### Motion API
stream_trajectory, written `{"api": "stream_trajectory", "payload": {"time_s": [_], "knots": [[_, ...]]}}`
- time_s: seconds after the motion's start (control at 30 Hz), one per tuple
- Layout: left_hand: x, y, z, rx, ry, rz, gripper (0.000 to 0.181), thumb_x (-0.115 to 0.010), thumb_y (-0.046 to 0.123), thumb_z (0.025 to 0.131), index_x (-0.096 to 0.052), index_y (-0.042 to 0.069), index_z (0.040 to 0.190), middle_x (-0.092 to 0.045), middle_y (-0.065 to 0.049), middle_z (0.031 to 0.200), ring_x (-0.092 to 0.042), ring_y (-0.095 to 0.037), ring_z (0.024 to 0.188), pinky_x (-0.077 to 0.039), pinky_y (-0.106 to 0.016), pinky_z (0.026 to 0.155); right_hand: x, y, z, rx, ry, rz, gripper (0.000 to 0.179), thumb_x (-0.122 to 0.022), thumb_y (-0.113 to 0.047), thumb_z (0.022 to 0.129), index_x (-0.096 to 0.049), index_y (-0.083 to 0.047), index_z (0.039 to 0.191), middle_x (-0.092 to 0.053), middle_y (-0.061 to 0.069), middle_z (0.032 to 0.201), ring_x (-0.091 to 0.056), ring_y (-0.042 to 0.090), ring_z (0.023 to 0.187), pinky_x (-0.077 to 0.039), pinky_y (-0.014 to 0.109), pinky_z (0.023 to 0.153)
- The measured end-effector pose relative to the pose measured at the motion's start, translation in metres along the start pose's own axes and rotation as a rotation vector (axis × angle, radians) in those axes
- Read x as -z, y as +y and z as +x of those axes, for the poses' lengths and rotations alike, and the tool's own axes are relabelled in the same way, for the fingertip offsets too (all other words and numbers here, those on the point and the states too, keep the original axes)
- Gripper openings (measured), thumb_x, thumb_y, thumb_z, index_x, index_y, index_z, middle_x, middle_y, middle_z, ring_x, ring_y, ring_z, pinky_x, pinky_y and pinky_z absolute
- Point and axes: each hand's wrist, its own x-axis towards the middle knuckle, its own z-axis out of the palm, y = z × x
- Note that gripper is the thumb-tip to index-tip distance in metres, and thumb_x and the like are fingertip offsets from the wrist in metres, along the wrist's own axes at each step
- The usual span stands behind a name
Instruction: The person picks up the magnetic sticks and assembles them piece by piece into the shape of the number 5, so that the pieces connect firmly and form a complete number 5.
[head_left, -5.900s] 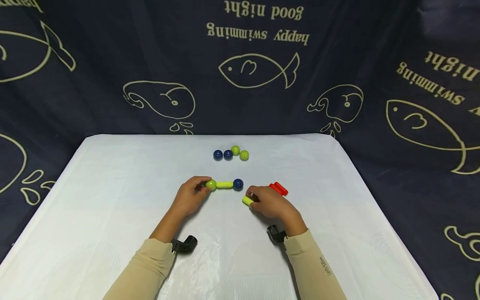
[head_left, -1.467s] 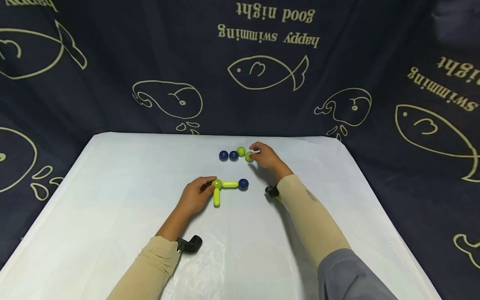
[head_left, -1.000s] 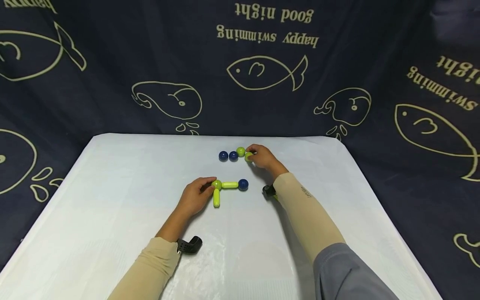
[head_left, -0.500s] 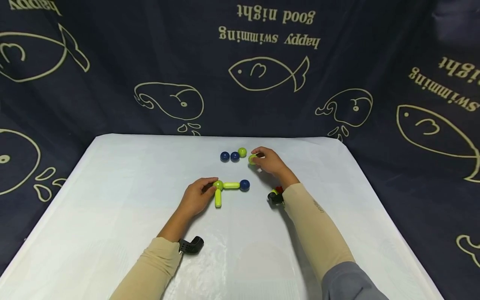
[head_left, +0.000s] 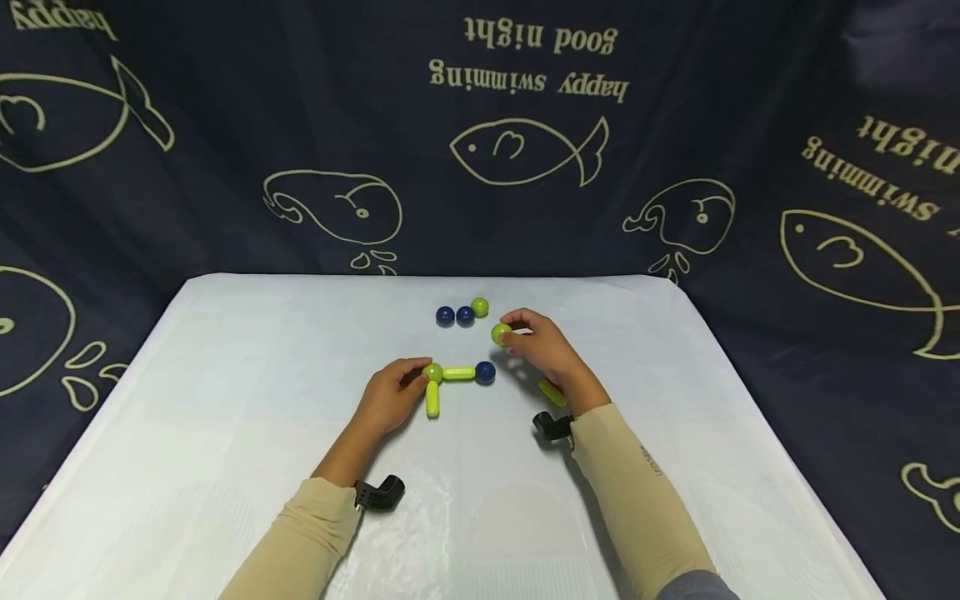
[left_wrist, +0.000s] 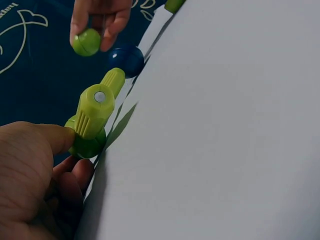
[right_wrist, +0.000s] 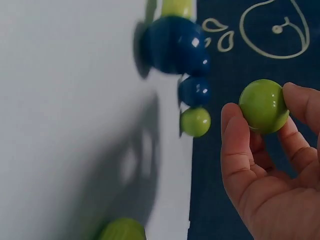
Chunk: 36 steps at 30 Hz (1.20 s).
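Observation:
My left hand pinches a green ball between thumb and fingers, low over the table. Two lime magnetic rods come off that ball. One rod runs right to a dark blue ball; the other rod points toward the front, its metal end disc showing in the left wrist view. To the right and farther back, my right hand holds another green ball by the fingertips. It is lifted off the table, its shadow below.
At the back of the white table lie two blue balls, the left one touching the other, with a green ball beside them. A lime rod lies partly under my right wrist. A dark printed cloth hangs behind.
A second lime rod, earlier in my right hand, now joins the left hand's green ball. My right hand has taken a green ball from the back group and drawn it forward. My left hand stays put.

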Motion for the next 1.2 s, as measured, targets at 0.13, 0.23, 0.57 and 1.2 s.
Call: {"api": "stream_trajectory", "payload": {"time_s": [0.13, 0.23, 0.57, 1.2], "knots": [[0.000, 0.000, 0.000, 0.003, 0.006, -0.002, 0.031, -0.064, 0.015, 0.098, -0.066, 0.011, 0.129, -0.065, -0.012, 0.122, -0.062, -0.028, 0.107, -0.049, -0.045, 0.091, -0.007, -0.001, -0.017, 0.013, 0.006, 0.058, 0.026, -0.067, -0.009, 0.092, -0.060, -0.003, 0.117, -0.058, 0.013, 0.119, -0.061, 0.026, 0.103, -0.053, 0.044, 0.089], [0.000, 0.000, -0.001, 0.004, 0.007, -0.001, 0.031, -0.064, 0.016, 0.098, -0.067, 0.011, 0.129, -0.065, -0.012, 0.122, -0.062, -0.028, 0.108, -0.049, -0.045, 0.091, -0.013, 0.000, -0.030, 0.025, -0.001, 0.087, 0.027, -0.066, -0.006, 0.093, -0.059, -0.001, 0.118, -0.057, 0.015, 0.117, -0.062, 0.026, 0.100, -0.052, 0.049, 0.090], [0.000, -0.002, 0.000, 0.003, 0.011, -0.005, 0.031, -0.064, 0.017, 0.098, -0.067, 0.012, 0.129, -0.066, -0.011, 0.121, -0.062, -0.027, 0.108, -0.049, -0.045, 0.091, -0.040, 0.010, -0.060, 0.002, -0.053, 0.123, 0.025, -0.068, -0.001, 0.090, -0.060, 0.002, 0.114, -0.060, 0.014, 0.108, -0.062, 0.022, 0.090, -0.055, 0.040, 0.080], [0.002, 0.000, 0.001, -0.024, -0.007, -0.001, 0.031, -0.063, 0.017, 0.099, -0.066, 0.009, 0.129, -0.064, -0.013, 0.126, -0.060, -0.030, 0.114, -0.047, -0.047, 0.096, -0.090, 0.000, -0.078, -0.001, -0.236, 0.050, 0.025, -0.074, -0.008, 0.086, -0.062, 0.000, 0.106, -0.061, 0.008, 0.091, -0.060, 0.018, 0.073, -0.053, 0.033, 0.066]]}}
